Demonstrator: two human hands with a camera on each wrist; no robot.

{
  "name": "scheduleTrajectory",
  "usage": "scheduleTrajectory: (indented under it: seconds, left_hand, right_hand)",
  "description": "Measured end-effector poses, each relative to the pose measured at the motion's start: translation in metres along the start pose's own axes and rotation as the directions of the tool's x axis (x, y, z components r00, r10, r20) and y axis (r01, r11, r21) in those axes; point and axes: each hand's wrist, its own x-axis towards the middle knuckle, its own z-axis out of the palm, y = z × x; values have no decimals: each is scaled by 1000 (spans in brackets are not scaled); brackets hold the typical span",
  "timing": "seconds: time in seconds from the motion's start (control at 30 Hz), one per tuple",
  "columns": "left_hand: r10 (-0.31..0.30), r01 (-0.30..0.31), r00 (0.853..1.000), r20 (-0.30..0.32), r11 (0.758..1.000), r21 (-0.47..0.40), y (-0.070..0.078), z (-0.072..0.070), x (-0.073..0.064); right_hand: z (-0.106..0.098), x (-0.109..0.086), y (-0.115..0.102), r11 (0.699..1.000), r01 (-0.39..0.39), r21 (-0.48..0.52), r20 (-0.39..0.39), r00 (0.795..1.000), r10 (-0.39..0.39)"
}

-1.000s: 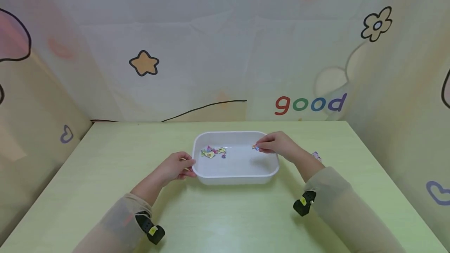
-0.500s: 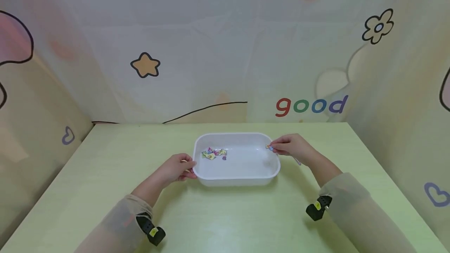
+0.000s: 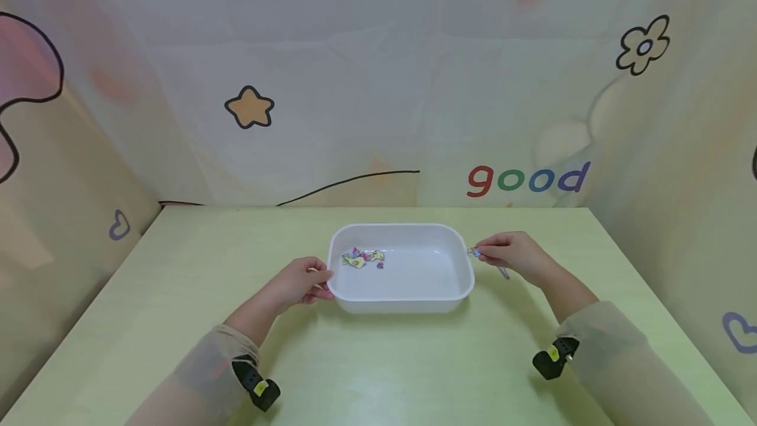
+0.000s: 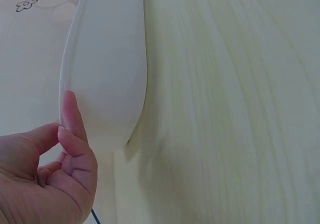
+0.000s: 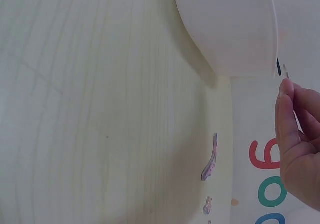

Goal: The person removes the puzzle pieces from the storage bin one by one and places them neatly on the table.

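A white rectangular plastic basin [image 3: 402,281] stands on the table, with several small colourful flat pieces [image 3: 357,259] lying in its left part. My left hand [image 3: 301,280] pinches the basin's left rim between thumb and fingers. In the left wrist view, one finger of that hand lies along the basin's outer wall [image 4: 107,59]. Just outside the right rim, my right hand [image 3: 513,256] pinches another small colourful flat piece [image 3: 474,252] in its fingertips. From the right wrist, that piece shows only as a thin edge.
On the table [image 3: 378,373] beneath my right hand lies a thin purplish piece [image 3: 503,273]. In the right wrist view a smaller purplish piece [image 5: 207,205] lies near it. A printed cloth backdrop [image 3: 331,123] rises behind the table and at both sides.
My right hand has moved right with the small colourful flat piece, from over the basin to outside its right rim. The left hand stays at the left rim.
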Motion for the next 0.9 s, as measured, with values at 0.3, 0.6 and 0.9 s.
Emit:
scheduleTrajectory:
  seconds: [0.3, 0.6, 0.9]
  left_hand:
    - [22, -22, 1000, 7, 1000, 4, -4, -1, 6]
    - [11, -11, 1000, -4, 1000, 6, -6, -3, 6]
    - [33, -33, 999, 8, 999, 18, -7, -5, 8]
  right_hand:
    - [-10, -6, 15, 999, -3, 48, -18, 1000, 4]
    - [-16, -11, 23, 999, -42, 13, -58, 997, 43]
    - [-30, -13, 39, 998, -48, 31, -88, 995, 50]
